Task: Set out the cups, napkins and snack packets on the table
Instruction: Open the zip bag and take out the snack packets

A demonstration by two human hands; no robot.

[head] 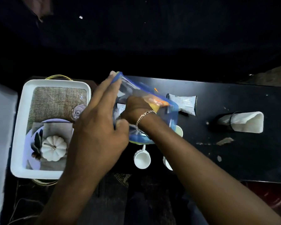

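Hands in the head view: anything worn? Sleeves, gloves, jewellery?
Both forearms are bare as far as the frame shows: no sleeves, no gloves. The right hand has a silver-coloured flat-link chain bracelet at the wrist. The left hand and its wrist carry nothing that I can see, and no rings show on its fingers. The right fingers are hidden.

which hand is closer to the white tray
Left. The left hand holds the clear bag right beside the white tray; the right hand is inside the bag, farther away.
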